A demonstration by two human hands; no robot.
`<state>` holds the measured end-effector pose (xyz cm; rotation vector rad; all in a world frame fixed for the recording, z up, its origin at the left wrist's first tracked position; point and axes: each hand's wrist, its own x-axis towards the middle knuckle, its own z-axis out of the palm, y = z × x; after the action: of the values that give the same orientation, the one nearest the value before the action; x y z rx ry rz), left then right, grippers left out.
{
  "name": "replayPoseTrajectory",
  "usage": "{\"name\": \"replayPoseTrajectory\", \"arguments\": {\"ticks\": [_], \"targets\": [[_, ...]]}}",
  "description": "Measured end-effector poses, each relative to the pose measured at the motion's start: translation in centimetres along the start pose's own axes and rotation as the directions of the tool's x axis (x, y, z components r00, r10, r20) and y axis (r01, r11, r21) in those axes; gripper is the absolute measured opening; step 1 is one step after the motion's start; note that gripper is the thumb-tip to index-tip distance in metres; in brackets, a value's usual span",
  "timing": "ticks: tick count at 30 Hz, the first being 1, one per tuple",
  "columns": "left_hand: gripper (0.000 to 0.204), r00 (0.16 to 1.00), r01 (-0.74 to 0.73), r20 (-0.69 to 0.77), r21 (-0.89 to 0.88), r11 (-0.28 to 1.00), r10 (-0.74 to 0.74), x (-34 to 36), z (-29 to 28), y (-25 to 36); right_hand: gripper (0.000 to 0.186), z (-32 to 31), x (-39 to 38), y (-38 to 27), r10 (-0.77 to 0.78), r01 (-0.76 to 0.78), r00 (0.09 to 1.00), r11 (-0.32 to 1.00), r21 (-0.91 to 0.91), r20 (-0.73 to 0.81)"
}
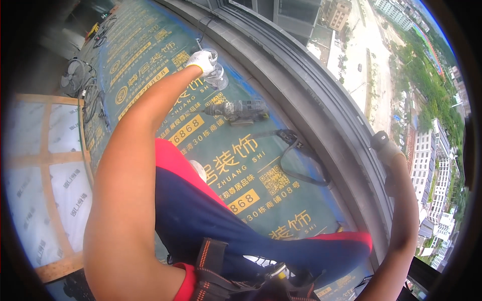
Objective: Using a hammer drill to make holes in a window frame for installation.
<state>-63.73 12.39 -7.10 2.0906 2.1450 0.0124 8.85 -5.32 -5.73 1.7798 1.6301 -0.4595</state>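
My left hand (199,62), in a white glove, reaches far forward with its fingers closed round a grey, partly see-through object with round rims (217,79). The exact kind of this object is unclear. Just nearer to me, a dusty grey power drill (240,110) lies on its side on the printed green floor covering (251,188). On the right, my right hand (388,151), gloved too, is curled at the window frame, against a small dark piece (380,139) that I cannot make out. Its fingers are partly hidden.
A black strap or cable (301,160) loops across the floor by the grey window sill (321,118). Buildings and a road show far below the window. Left stand a wrapped, wood-framed panel (47,159), a fan (75,76) and tangled cables (92,103). A harness strap (210,263) crosses my lap.
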Motion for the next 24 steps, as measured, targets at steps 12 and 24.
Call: {"name": "replayPoseTrajectory", "arguments": {"ticks": [12, 24], "targets": [[0.034, 0.993, 0.041, 0.119, -0.127, 0.991, -0.026, 12.6, 12.1, -7.3, 0.051, 2.6, -14.7, -10.0, 0.552, -0.224, 0.753, 0.726, 0.65, -0.357], [0.037, 0.978, 0.167, -0.092, -0.192, 0.967, -0.187, 21.6, 13.2, -20.9, 0.042, 5.1, -11.6, -42.2, 0.347, -0.242, 0.937, 0.713, 0.658, -0.032]]}}
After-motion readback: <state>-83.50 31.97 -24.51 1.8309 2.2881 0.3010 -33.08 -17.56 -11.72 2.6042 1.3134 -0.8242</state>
